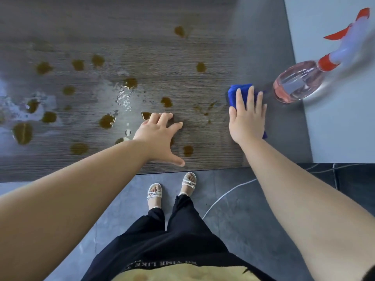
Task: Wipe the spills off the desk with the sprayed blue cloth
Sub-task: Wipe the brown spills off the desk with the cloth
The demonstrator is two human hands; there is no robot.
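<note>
A dark wood-grain desk (203, 47) carries several brown spills (106, 121) scattered over its left and middle, with wet sheen among them. A folded blue cloth (238, 93) lies near the desk's right end. My right hand (247, 118) presses flat on top of it, fingers spread, so most of the cloth is hidden. My left hand (160, 136) rests on the bare desk near the front edge, fingers apart and fingertips touching the wood, holding nothing. Faint brown streaks (205, 110) lie between the two hands.
A clear spray bottle (298, 83) with pink liquid and a red-and-white trigger head stands just right of the cloth at the desk's right edge. Beyond it is a pale wall. Below the desk edge are grey floor tiles, my sandalled feet and a white cable (223, 196).
</note>
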